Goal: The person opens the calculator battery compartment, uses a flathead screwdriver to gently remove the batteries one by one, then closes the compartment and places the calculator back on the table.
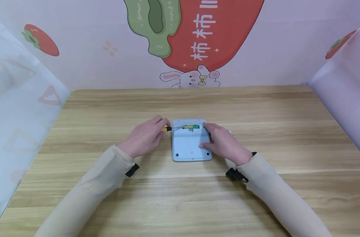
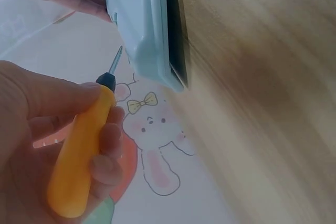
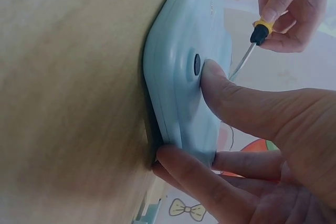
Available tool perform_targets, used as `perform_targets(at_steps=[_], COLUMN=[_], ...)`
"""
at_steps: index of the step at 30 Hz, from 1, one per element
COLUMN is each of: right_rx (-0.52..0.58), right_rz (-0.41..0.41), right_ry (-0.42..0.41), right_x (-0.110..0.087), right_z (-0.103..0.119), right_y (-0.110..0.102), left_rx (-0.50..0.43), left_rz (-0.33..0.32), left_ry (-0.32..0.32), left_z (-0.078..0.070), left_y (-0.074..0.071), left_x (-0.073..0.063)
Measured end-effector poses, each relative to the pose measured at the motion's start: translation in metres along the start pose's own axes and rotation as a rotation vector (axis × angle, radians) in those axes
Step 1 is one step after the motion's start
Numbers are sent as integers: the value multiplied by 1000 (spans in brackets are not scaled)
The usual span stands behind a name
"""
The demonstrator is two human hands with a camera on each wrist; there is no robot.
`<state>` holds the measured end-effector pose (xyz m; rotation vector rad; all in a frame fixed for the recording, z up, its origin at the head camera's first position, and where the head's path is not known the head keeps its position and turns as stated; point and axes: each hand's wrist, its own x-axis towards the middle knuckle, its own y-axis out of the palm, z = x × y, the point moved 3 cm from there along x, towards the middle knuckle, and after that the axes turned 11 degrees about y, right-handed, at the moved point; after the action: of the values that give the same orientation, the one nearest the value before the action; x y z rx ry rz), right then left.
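A light-blue calculator [image 1: 187, 144] lies back side up on the wooden table, its front hidden. In its open battery slot near the far edge sits a green battery [image 1: 192, 126]. My left hand [image 1: 145, 135] grips the yellow handle of a screwdriver [image 2: 79, 153]. In the head view the metal shaft reaches over the far left part of the calculator, its tip at the battery's left end. Whether tip and battery touch, I cannot tell. My right hand [image 1: 224, 141] holds the calculator's right side, thumb [image 3: 231, 90] on the back near a black foot, fingers along the edge.
Partly hidden behind the right hand lies a pale flat item [image 1: 229, 163]. A light-blue piece [image 3: 149, 213] shows low in the right wrist view, its kind unclear. A printed cloth wall [image 1: 94, 65] stands along the table's far edge, with more cloth at both sides.
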<state>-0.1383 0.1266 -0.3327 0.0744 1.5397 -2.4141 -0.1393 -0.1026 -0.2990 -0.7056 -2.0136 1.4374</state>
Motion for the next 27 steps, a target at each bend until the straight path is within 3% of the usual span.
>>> perform_targets(at_steps=[13, 27], right_rx=[-3, 8], right_rz=[-1, 11], right_ry=[-4, 10], right_x=[0, 0], right_z=[0, -1], right_y=[0, 0], left_rx=[105, 216], left_rz=[90, 279], left_ry=[3, -19], left_z=[-9, -26], left_y=[-13, -26], left_x=[13, 34])
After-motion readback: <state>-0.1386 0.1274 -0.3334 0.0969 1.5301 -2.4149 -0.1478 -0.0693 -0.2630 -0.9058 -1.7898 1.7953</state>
